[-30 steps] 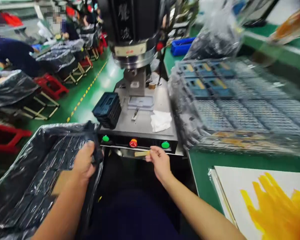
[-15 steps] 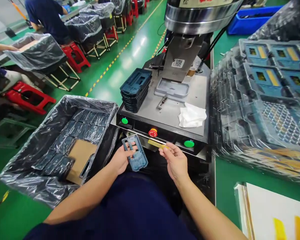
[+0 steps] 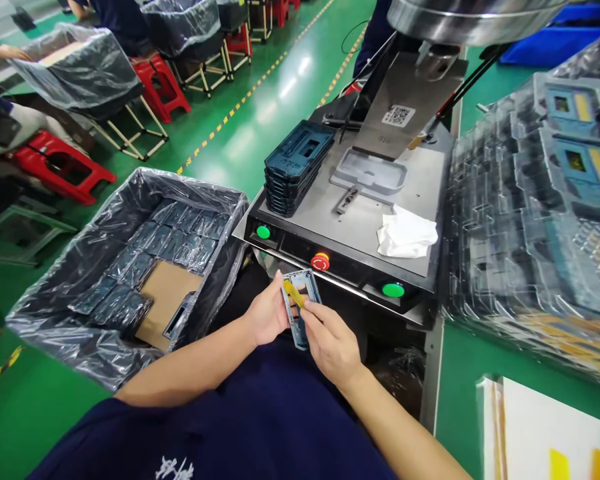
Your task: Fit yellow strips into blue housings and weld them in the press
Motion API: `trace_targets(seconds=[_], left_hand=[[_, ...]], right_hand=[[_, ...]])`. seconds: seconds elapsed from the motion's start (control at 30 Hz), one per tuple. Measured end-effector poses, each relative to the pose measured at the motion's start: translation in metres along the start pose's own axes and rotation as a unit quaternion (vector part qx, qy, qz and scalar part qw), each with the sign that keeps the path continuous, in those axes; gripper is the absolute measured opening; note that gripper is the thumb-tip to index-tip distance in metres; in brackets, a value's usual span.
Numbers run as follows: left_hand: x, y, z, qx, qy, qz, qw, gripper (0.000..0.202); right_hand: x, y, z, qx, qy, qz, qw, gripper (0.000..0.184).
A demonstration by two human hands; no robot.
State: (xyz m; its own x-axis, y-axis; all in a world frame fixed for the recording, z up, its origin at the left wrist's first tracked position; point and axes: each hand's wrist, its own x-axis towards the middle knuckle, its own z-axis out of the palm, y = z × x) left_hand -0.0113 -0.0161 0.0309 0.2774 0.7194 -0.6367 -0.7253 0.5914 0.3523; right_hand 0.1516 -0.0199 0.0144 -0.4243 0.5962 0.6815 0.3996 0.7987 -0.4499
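Two hands fitting a yellow strip against a blue plastic frame, held in front of a bench press.

The left hand [image 3: 267, 313] grips the blue plastic frame [image 3: 300, 307] by its left edge, above the lap and just below the machine's front panel; the frame's lower end is hidden behind the right hand [image 3: 330, 343]. The right hand pinches a small yellow strip [image 3: 294, 294] that lies on the frame's upper part; whether the strip is seated cannot be made out. On the machine table [image 3: 360, 230] stand a stack of blue frames [image 3: 295, 167], a grey fixture [image 3: 369, 179] and a white cloth [image 3: 406, 235]. The press head is cut off at the top edge. A plastic-lined box [image 3: 125, 267] at left holds more parts, blurred under film. Clear trays [image 3: 535, 200] at right run out of view.
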Motion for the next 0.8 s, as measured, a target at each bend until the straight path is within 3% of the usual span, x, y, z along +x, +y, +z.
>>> trace_targets(seconds=[0.17, 0.3, 0.5, 0.67, 0.8], left_hand=[[-0.003, 0.001, 0.004, -0.024, -0.02, 0.019, 0.999, 0.06], [-0.004, 0.001, 0.003, -0.037, -0.024, 0.018, 0.999, 0.061], [-0.007, 0.001, -0.001, -0.043, -0.039, -0.001, 0.998, 0.061], [-0.008, 0.001, -0.003, -0.043, -0.078, -0.003, 0.996, 0.061], [-0.008, 0.002, -0.003, -0.074, -0.09, 0.026, 0.993, 0.056]], right_hand=[[-0.006, -0.005, 0.008, -0.022, -0.084, 0.064, 0.994, 0.028], [-0.006, -0.01, 0.011, -0.018, -0.089, 0.105, 0.99, 0.028], [0.0, -0.012, 0.015, -0.03, -0.104, 0.074, 0.991, 0.024], [0.009, -0.013, 0.007, -0.041, -0.144, 0.031, 0.988, 0.024], [0.011, -0.015, -0.003, -0.069, -0.116, 0.048, 0.99, 0.041]])
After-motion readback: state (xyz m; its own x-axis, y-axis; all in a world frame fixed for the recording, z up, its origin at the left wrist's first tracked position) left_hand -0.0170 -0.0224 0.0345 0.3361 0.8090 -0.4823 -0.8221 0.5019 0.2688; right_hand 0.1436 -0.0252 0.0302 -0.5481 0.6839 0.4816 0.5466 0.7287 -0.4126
